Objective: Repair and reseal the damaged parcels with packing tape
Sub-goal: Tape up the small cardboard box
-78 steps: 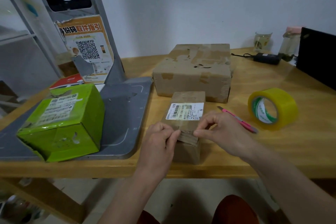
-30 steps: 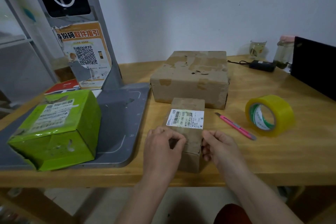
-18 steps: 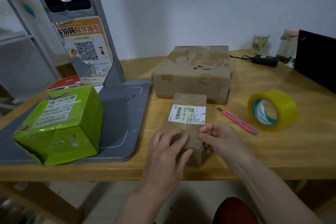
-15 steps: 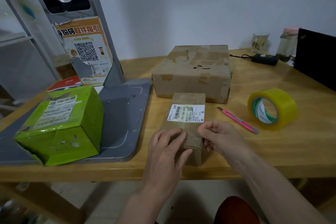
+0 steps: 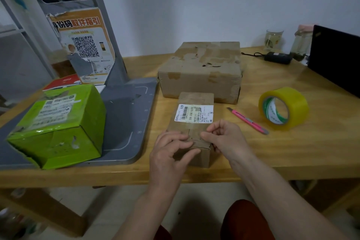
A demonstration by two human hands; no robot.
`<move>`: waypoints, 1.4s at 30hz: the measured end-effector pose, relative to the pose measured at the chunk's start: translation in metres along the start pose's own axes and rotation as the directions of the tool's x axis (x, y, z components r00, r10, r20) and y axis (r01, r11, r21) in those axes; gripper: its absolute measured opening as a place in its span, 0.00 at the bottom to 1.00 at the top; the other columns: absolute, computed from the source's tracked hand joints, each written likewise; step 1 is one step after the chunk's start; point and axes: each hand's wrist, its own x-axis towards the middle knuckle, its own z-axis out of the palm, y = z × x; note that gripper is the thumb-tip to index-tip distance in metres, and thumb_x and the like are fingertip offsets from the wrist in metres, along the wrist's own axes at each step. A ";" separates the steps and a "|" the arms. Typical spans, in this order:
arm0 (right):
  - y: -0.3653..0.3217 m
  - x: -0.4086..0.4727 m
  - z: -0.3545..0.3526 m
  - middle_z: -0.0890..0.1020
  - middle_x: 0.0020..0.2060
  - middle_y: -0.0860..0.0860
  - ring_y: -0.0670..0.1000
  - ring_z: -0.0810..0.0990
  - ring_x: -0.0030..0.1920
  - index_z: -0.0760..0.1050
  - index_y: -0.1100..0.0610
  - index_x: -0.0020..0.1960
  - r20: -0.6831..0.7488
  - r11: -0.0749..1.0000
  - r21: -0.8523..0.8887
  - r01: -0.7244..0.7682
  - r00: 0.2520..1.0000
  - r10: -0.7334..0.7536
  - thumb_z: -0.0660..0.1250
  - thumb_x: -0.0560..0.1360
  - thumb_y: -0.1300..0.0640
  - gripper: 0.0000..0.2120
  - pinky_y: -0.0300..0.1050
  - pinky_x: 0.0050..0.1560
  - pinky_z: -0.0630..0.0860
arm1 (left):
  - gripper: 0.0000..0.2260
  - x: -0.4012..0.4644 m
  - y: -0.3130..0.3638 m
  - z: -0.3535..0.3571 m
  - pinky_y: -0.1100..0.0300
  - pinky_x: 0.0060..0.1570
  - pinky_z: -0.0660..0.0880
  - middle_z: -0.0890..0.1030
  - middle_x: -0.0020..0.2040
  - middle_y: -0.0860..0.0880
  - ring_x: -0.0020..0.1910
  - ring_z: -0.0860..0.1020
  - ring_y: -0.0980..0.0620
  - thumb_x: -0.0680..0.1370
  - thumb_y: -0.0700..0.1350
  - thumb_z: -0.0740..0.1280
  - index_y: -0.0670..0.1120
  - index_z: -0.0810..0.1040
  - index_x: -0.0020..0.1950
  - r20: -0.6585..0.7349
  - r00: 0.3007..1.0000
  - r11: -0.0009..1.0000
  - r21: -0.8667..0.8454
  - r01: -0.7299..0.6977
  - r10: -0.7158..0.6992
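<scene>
A small brown parcel [image 5: 195,98] with a white barcode label [image 5: 193,113] lies near the table's front edge. My left hand [image 5: 171,154] rests flat over its near end, with straight fingers pressing the top edge and front face. My right hand [image 5: 224,138] is at the parcel's right near corner, its thumb and curled fingers pinching at the taped seam on top. A yellowish roll of packing tape [image 5: 283,108] stands on edge to the right, and a pink utility knife [image 5: 247,120] lies between roll and parcel.
A large worn cardboard box [image 5: 200,70] sits just behind the small parcel. A dented green box [image 5: 56,124] rests on the grey scanner base [image 5: 126,115] at left. A black laptop [image 5: 335,64], charger [image 5: 277,57] and glass [image 5: 273,40] stand at the back right.
My left hand has flattened from a curled grip and now presses the parcel's near end. My right hand has moved from the parcel's side up onto its top.
</scene>
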 end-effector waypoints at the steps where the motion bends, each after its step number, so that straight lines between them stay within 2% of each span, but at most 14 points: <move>1: 0.001 0.000 0.001 0.76 0.35 0.51 0.46 0.72 0.34 0.73 0.56 0.41 -0.008 1.000 -0.003 0.005 1.000 -0.005 0.74 0.70 0.64 0.10 0.31 0.25 0.67 | 0.12 0.000 0.000 0.000 0.46 0.65 0.72 0.83 0.48 0.54 0.54 0.79 0.59 0.68 0.55 0.73 0.48 0.85 0.44 -0.007 1.000 1.000 -0.007 0.001 -0.001; 5: 0.003 -0.001 0.003 0.75 0.37 0.51 0.48 0.72 0.38 0.71 0.54 0.43 -0.023 0.998 -0.066 0.016 1.000 -0.018 0.77 0.68 0.59 0.14 0.37 0.31 0.67 | 0.11 0.002 0.001 0.002 0.54 0.69 0.67 0.83 0.47 0.54 0.53 0.79 0.60 0.66 0.54 0.76 0.51 0.83 0.44 -0.016 0.999 0.998 -0.057 0.029 -0.030; 9: 0.001 -0.005 -0.002 0.80 0.41 0.50 0.47 0.77 0.40 0.74 0.54 0.45 -0.022 0.995 -0.079 0.065 0.998 -0.067 0.71 0.74 0.55 0.07 0.37 0.34 0.70 | 0.10 0.007 0.006 0.003 0.49 0.65 0.73 0.82 0.48 0.58 0.53 0.78 0.61 0.64 0.47 0.78 0.52 0.82 0.43 -0.008 0.994 0.993 -0.048 0.106 -0.106; 11: 0.002 -0.010 -0.015 0.81 0.41 0.49 0.47 0.78 0.41 0.74 0.53 0.45 -0.086 0.974 -0.141 0.175 0.978 -0.188 0.69 0.75 0.54 0.04 0.39 0.37 0.74 | 0.11 0.006 0.011 0.002 0.57 0.62 0.74 0.79 0.52 0.60 0.56 0.75 0.64 0.66 0.49 0.77 0.52 0.81 0.45 -0.027 0.994 0.995 -0.001 0.102 -0.102; 13: 0.004 -0.014 -0.037 0.79 0.40 0.48 0.46 0.77 0.41 0.74 0.55 0.46 -0.268 0.942 -0.168 0.290 0.906 -0.327 0.69 0.75 0.58 0.04 0.36 0.41 0.74 | 0.12 0.002 0.023 0.001 0.68 0.64 0.67 0.76 0.56 0.58 0.60 0.70 0.66 0.70 0.53 0.74 0.50 0.79 0.50 -0.065 0.998 0.997 0.078 0.015 -0.010; 15: 0.005 -0.015 -0.071 0.75 0.40 0.46 0.43 0.74 0.40 0.72 0.57 0.51 -0.510 0.924 -0.203 0.324 0.770 -0.382 0.69 0.75 0.59 0.07 0.30 0.39 0.71 | 0.15 -0.005 0.039 0.008 0.67 0.66 0.65 0.75 0.59 0.52 0.62 0.70 0.60 0.73 0.52 0.70 0.47 0.76 0.56 -0.090 0.984 0.985 0.094 -0.147 0.156; 18: 0.014 0.002 -0.130 0.73 0.51 0.54 0.52 0.74 0.51 0.68 0.61 0.61 -0.708 0.915 -0.299 0.271 0.580 -0.403 0.74 0.71 0.54 0.24 0.44 0.50 0.75 | 0.16 -0.017 0.063 0.029 0.62 0.66 0.68 0.73 0.61 0.49 0.63 0.73 0.53 0.75 0.45 0.68 0.46 0.72 0.61 -0.046 0.947 0.948 0.031 -0.318 0.319; 19: 0.018 0.012 -0.146 0.72 0.56 0.57 0.54 0.73 0.57 0.66 0.62 0.65 -0.704 0.923 -0.319 0.214 0.599 -0.382 0.76 0.69 0.51 0.32 0.50 0.56 0.74 | 0.16 -0.020 0.069 0.037 0.61 0.66 0.69 0.73 0.61 0.49 0.63 0.73 0.52 0.75 0.43 0.68 0.45 0.72 0.62 -0.016 0.940 0.940 -0.011 -0.341 0.341; 21: 0.026 0.031 -0.165 0.70 0.62 0.55 0.53 0.71 0.61 0.61 0.61 0.71 -0.627 0.961 -0.265 0.082 0.743 -0.236 0.78 0.66 0.51 0.41 0.52 0.61 0.72 | 0.17 -0.025 0.078 0.055 0.60 0.65 0.70 0.74 0.61 0.48 0.63 0.74 0.52 0.75 0.41 0.68 0.44 0.72 0.63 0.055 0.936 0.935 -0.087 -0.343 0.348; 24: 0.034 0.050 -0.178 0.78 0.56 0.55 0.53 0.77 0.53 0.71 0.61 0.65 -0.467 0.970 -0.238 -0.047 0.881 -0.072 0.78 0.66 0.51 0.32 0.47 0.48 0.73 | 0.18 -0.027 0.087 0.077 0.60 0.64 0.71 0.75 0.61 0.49 0.63 0.73 0.54 0.76 0.44 0.66 0.48 0.69 0.66 0.212 0.948 0.969 -0.117 -0.217 0.238; 26: 0.036 0.055 -0.179 0.81 0.50 0.56 0.55 0.79 0.50 0.77 0.60 0.56 -0.456 0.957 -0.287 -0.053 0.886 -0.087 0.76 0.68 0.53 0.21 0.47 0.45 0.73 | 0.19 -0.026 0.088 0.085 0.60 0.64 0.71 0.74 0.62 0.52 0.64 0.72 0.57 0.76 0.47 0.63 0.53 0.67 0.67 0.312 0.942 0.991 -0.094 -0.099 0.124; 29: 0.039 0.055 -0.175 0.80 0.46 0.55 0.56 0.79 0.48 0.75 0.60 0.53 -0.488 0.985 -0.168 0.024 0.867 -0.105 0.73 0.70 0.55 0.15 0.48 0.45 0.73 | 0.19 -0.022 0.085 0.093 0.58 0.65 0.70 0.73 0.61 0.56 0.64 0.70 0.60 0.77 0.48 0.65 0.53 0.69 0.67 0.382 0.924 0.999 -0.044 -0.005 0.022; 36: 0.048 0.048 -0.167 0.82 0.48 0.56 0.52 0.80 0.43 0.76 0.60 0.55 -0.545 0.990 0.095 0.105 0.838 -0.036 0.72 0.69 0.62 0.16 0.46 0.43 0.76 | 0.21 -0.007 0.100 0.101 0.64 0.67 0.66 0.71 0.63 0.58 0.65 0.68 0.62 0.77 0.44 0.69 0.54 0.68 0.68 0.494 0.865 0.994 0.002 0.105 -0.092; 42: 0.051 0.037 -0.173 0.82 0.49 0.59 0.54 0.81 0.44 0.75 0.62 0.56 -0.553 0.966 0.205 0.158 0.833 -0.019 0.72 0.68 0.67 0.18 0.47 0.44 0.77 | 0.33 0.014 0.106 0.128 0.57 0.71 0.66 0.68 0.72 0.53 0.71 0.66 0.58 0.75 0.42 0.72 0.49 0.60 0.76 0.531 0.810 0.947 -0.040 0.318 -0.249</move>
